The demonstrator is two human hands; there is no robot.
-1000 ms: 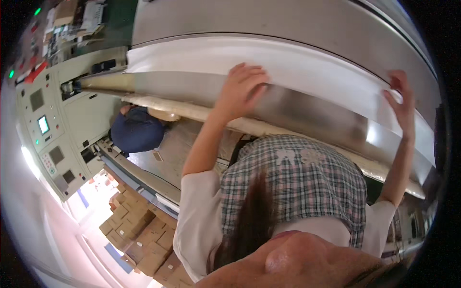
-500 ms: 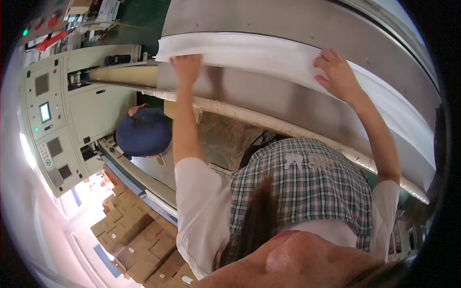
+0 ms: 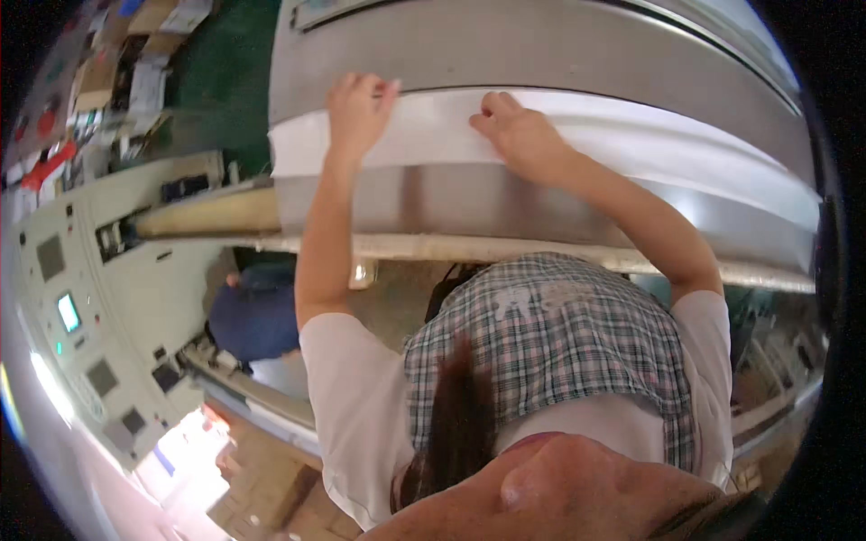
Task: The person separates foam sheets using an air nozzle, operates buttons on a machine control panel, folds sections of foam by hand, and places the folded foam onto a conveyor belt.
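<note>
A long white sheet (image 3: pixel 631 135), of cloth or paper, lies in a strip along the grey metal surface (image 3: pixel 433 50) of a machine. My left hand (image 3: pixel 357 113) is over the sheet's left part, its fingers bent and closed at the far edge. Whether they pinch something small is too blurred to tell. To its right, my right hand (image 3: pixel 523 135) has its fingers curled at the same edge, the knuckles up. What is under those fingertips, if anything, is hidden. The near metal panel (image 3: pixel 451 200) shows below the sheet.
A pale wrapped bar (image 3: pixel 406 245) runs along the machine's near side. A tan roller (image 3: pixel 212 214) joins at left, by a control cabinet (image 3: pixel 117 298). A person in dark blue (image 3: pixel 253 311) is low beside it. Cartons (image 3: pixel 262 478) lie at lower left, more boxes (image 3: pixel 95 77) at upper left.
My right hand has moved left along the sheet, and its fingers have curled in. The left hand has risen to the far edge. The whole view has turned slightly.
</note>
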